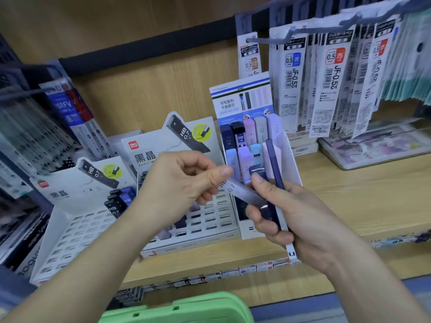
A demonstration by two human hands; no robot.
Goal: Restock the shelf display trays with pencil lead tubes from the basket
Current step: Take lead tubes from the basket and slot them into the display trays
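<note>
Now, at the shelf front. Left hand (184,180): fingers curled, thumb and forefinger pinching the upper end of a translucent lead tube (243,191) marked 0.7. Right hand (300,220): closed round a bunch of lead tubes (269,212), dark navy ones low in the fist, a long purple one and a white one standing out above it; thumb laid against the lower part of the translucent tube. Cannot tell whether that tube's lower end sits in the bunch or just beside it. Both hands held in front of the pastel-tube display tray (289,157), overlapping the right edge of the middle HB 0.7 tray (210,220), its slot grid showing. Left HB 0.7 tray (77,220): a few black and blue tubes upright at the back. Green basket (177,308) at the bottom edge, below the hands. JF-0.5 refill packs (335,85) hanging on pegs, upper right.
</note>
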